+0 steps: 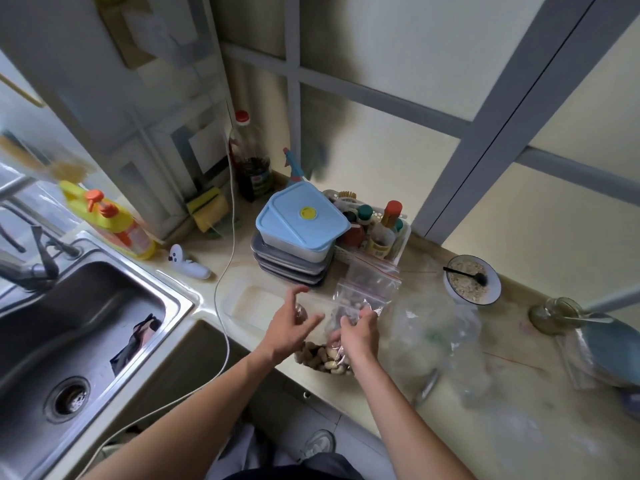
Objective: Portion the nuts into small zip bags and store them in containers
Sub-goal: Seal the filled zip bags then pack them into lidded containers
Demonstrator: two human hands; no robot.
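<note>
Right hand (358, 336) fingers pinch the zip bag (360, 299) over the nuts (323, 358) at the counter edge; left hand (289, 329) fingers spread free.

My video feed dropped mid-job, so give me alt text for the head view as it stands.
Over a kitchen counter, the right hand grips a small zip bag holding some nuts, above a pile of nuts at the counter's front edge, while the left hand hovers open beside it. Behind stand stacked containers with a blue lid; a sink lies left.
</note>
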